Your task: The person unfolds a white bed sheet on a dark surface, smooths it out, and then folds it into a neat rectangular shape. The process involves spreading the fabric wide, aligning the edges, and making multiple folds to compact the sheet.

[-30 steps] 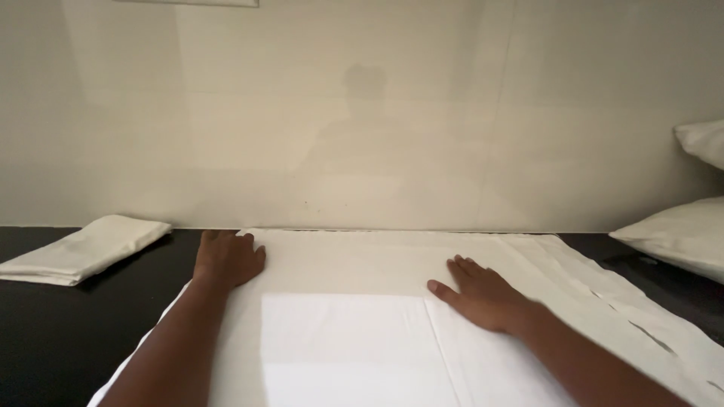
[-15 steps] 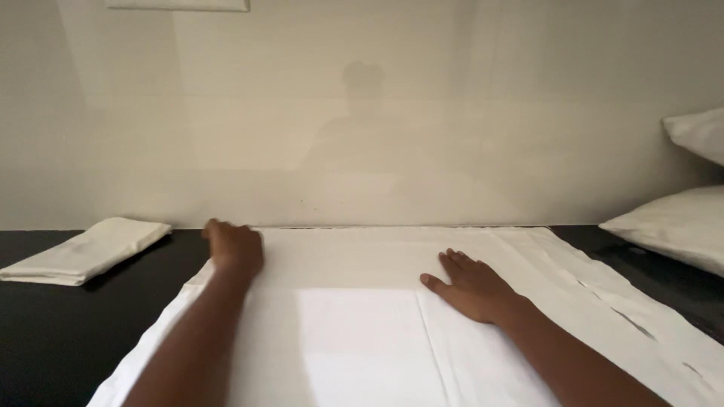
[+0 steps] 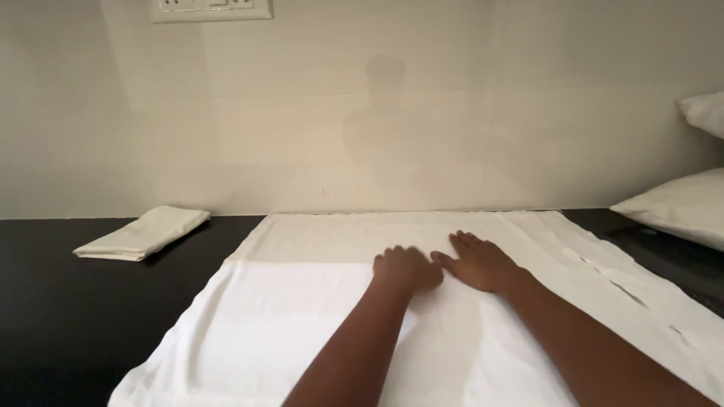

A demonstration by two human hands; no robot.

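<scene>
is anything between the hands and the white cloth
Nothing visible. Both the left hand and the right hand rest directly on the white cloth, side by side near its middle, thumbs almost touching.

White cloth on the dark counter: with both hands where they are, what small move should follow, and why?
Probably slide the left hand and right hand apart toward the edges, since both rest flat, side by side, at the middle of the white cloth, which lies spread out.

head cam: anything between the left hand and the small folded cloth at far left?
Head view: the left hand rests on the white sheet; toward the folded cloth comes more sheet, then bare black tabletop. Nothing else.
</scene>
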